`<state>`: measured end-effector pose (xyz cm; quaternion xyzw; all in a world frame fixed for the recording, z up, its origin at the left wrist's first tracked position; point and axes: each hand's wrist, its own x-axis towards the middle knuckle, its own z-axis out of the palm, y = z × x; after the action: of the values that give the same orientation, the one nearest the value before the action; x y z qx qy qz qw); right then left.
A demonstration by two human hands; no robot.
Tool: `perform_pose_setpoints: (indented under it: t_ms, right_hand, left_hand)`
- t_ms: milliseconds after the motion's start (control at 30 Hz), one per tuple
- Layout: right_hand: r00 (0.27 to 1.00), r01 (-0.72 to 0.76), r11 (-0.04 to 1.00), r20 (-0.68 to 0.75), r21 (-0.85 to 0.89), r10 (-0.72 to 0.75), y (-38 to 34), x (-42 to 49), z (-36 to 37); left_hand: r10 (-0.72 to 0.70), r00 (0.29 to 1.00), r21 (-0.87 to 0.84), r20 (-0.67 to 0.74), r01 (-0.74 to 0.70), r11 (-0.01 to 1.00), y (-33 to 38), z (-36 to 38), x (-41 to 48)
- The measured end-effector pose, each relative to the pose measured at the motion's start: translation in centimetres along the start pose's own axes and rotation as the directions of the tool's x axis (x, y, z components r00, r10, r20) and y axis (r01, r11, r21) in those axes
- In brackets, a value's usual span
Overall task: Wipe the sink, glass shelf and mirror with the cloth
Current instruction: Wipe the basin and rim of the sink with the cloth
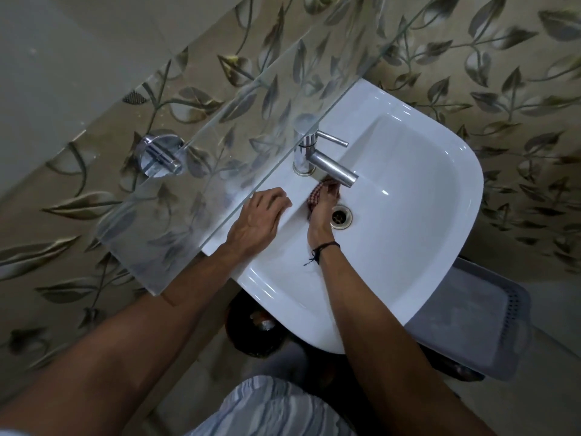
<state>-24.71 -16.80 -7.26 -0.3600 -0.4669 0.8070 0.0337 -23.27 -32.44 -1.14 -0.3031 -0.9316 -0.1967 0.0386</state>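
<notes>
Now, at the far left, a pale grey flat panel (47, 58) is showing above the leaf-patterned wall tiles (471, 73); it may be the mirror, but I cannot tell. Next to it the round chrome bracket (160, 155) is carrying the clear glass shelf (176, 215), which is running diagonally over the back edge of the basin. The glass is looking cloudy and smeared toward its near end, so I am judging it not yet wiped.

My left hand (257, 215) is resting on the rim just beside the shelf's edge. Its fingers are lying spread and nearly flat, holding nothing and only bracing me.

Further right, my right hand (320, 215) is reaching down into the bowl. Its fingers are closing round the bunched red-and-white checked cloth (317, 193) and pressing it against the back wall of the basin. The cloth is sitting directly beneath the spout of the chrome tap (317, 158) and just beside the round metal drain (341, 217).

The white ceramic sink (424, 184) is gleaming on its right half, though I cannot say whether that side is wiped yet. A grey plastic basket (471, 309) is standing below its right edge.

As I am reading it, I am in the first stage: the sink is under way, and the shelf and mirror are waiting.
</notes>
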Motion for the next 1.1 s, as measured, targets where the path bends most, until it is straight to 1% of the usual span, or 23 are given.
perform_pose_setpoints:
  t_ms: [67,100,167,200,267,300,400,433,467,500,533,567,600,633,667,700,733,767,800,833,933,1033,1100]
  right_hand:
    - [0.999,0.011,0.999,0.044,-0.043,-0.009,2.3,1.6,-0.4]
    - [0.999,-0.018,0.997,0.030,-0.079,0.020,2.9,1.0,0.1]
    - [0.997,-0.070,0.986,-0.004,-0.150,0.071,2.6,-2.6,1.0]
    - [0.996,-0.087,0.971,0.005,-0.222,0.091,2.9,-4.0,1.3]
    - [0.987,-0.068,0.891,0.097,-0.448,0.124,3.4,-7.2,1.0]
    - [0.982,-0.044,0.845,0.133,-0.533,0.134,4.1,-7.9,0.6]
    - [0.965,-0.065,0.775,0.159,-0.628,0.210,4.1,-9.4,0.4]
    - [0.956,-0.047,0.741,0.184,-0.669,0.227,4.0,-9.7,0.5]
    - [0.944,-0.011,0.690,0.221,-0.723,0.247,4.4,-9.9,0.3]
    - [0.932,0.035,0.606,0.245,-0.795,0.267,4.8,-10.2,-0.1]
    - [0.921,0.110,0.495,0.275,-0.862,0.275,5.2,-10.3,-0.7]
    - [0.910,0.166,0.403,0.297,-0.900,0.290,5.6,-10.6,-1.1]
    - [0.900,0.211,0.346,0.320,-0.914,0.297,5.8,-11.0,-1.4]
    - [0.898,0.205,0.339,0.314,-0.918,0.307,5.8,-11.6,-1.6]
    - [0.902,0.201,0.310,0.300,-0.929,0.311,5.6,-12.0,-1.7]
    - [0.903,0.176,0.335,0.287,-0.926,0.320,5.2,-12.3,-1.8]
    - [0.891,0.186,0.328,0.299,-0.926,0.341,4.5,-12.5,-1.9]
    - [0.884,0.230,0.329,0.338,-0.916,0.322,4.0,-12.4,-2.2]
    - [0.868,0.285,0.299,0.378,-0.911,0.322,3.5,-12.6,-2.4]
    - [0.857,0.296,0.294,0.388,-0.909,0.338,3.0,-12.7,-2.6]
    - [0.868,0.354,0.264,0.420,-0.897,0.264,2.2,-13.2,-2.5]
    - [0.905,0.329,0.318,0.393,-0.889,0.164,2.5,-14.0,-1.9]
    - [0.909,0.304,0.395,0.388,-0.867,0.152,1.7,-15.9,-2.3]
  left_hand:
    - [0.002,1.000,-0.006,0.012,-0.002,1.000,0.0,0.1,0.0]
    - [0.007,1.000,-0.006,0.015,-0.007,1.000,-0.2,0.0,0.0]
    - [0.014,1.000,-0.010,0.015,-0.014,1.000,-0.3,0.1,0.0]
    - [0.008,1.000,-0.004,0.015,-0.008,1.000,-0.5,0.0,0.1]
    - [0.002,1.000,0.000,0.018,-0.002,1.000,-0.6,0.2,0.1]
    - [-0.001,1.000,-0.004,0.019,0.001,1.000,-0.6,0.3,0.1]
    - [-0.006,1.000,-0.022,0.019,0.007,1.000,-0.6,0.5,0.1]
    - [-0.003,1.000,-0.023,0.019,0.004,1.000,-0.7,0.5,0.1]
    - [0.001,1.000,-0.023,0.017,-0.001,1.000,-0.7,0.4,0.1]
    - [0.008,1.000,-0.020,0.014,-0.008,1.000,-0.7,0.4,0.1]
    - [0.019,1.000,-0.013,0.009,-0.019,1.000,-0.7,0.4,0.1]
    - [0.031,1.000,-0.006,0.000,-0.031,1.000,-0.7,0.4,0.1]
    - [0.039,0.999,0.000,-0.008,-0.039,0.999,-0.7,0.4,0.2]
    - [0.044,0.999,0.005,-0.014,-0.044,0.999,-0.8,0.4,0.2]
    - [0.045,0.999,0.009,-0.016,-0.045,0.999,-0.8,0.4,0.2]
    - [0.045,0.999,0.011,-0.015,-0.045,0.999,-0.8,0.4,0.2]
    - [0.045,0.999,0.011,-0.013,-0.045,0.999,-0.8,0.3,0.2]
    - [0.044,0.999,0.010,-0.010,-0.044,0.999,-0.7,0.3,0.2]
    - [0.043,0.999,0.012,-0.007,-0.043,0.999,-0.7,0.3,0.2]
    - [0.044,0.999,0.016,-0.004,-0.044,0.999,-0.7,0.3,0.1]
    - [0.033,0.999,0.022,0.000,-0.033,0.999,-0.6,0.3,0.1]
    - [0.034,0.999,0.027,-0.004,-0.034,0.999,-0.6,0.3,0.2]
    - [0.037,0.999,0.023,-0.003,-0.037,0.999,-0.7,0.3,0.2]
